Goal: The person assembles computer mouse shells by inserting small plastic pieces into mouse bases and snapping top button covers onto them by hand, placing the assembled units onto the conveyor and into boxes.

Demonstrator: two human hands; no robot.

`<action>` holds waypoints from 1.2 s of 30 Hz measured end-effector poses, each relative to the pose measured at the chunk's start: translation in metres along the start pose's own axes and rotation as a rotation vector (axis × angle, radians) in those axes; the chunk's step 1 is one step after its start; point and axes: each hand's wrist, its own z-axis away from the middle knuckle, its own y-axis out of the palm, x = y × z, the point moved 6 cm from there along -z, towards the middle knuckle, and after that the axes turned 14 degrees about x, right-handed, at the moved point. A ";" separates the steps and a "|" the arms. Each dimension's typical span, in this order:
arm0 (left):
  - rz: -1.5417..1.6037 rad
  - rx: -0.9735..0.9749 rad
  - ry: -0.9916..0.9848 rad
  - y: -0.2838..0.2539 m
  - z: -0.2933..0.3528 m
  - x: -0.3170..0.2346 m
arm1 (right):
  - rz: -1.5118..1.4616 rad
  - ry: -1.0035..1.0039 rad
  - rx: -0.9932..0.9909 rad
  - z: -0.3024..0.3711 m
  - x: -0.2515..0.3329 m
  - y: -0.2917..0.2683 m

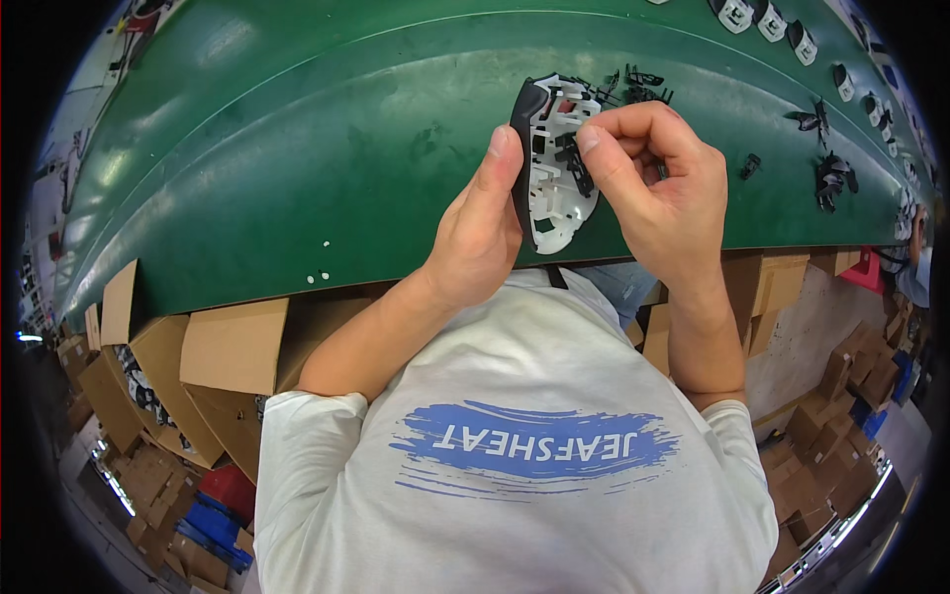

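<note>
A long plastic shell (559,213), white inside with a black outer edge, stands tilted over the near edge of the green table, its hollow side toward my right. My left hand (475,223) grips it along the black edge, thumb up. At the hollow side, thumb and forefinger of my right hand (673,178) are pinched together at a small black plastic part (578,168). This part lies against the white ribs inside the shell; the fingertips partly hide where it is held.
Behind the shell lies a pile of small black parts (643,81). More black parts (834,180) are at the right, with white-and-black shells (772,22) in a row farther back. Tiny white bits (312,278) lie at left. Open cardboard boxes (233,346) stand below the table edge.
</note>
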 end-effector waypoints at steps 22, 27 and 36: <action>0.024 -0.057 0.020 0.004 0.014 0.011 | 0.542 -0.370 0.143 0.015 0.020 0.006; 0.022 -0.024 0.015 0.007 0.013 0.006 | 0.417 -0.435 0.116 0.014 0.015 0.005; -0.120 -0.019 0.006 0.001 0.015 0.011 | 0.537 -0.510 0.133 0.018 0.031 0.000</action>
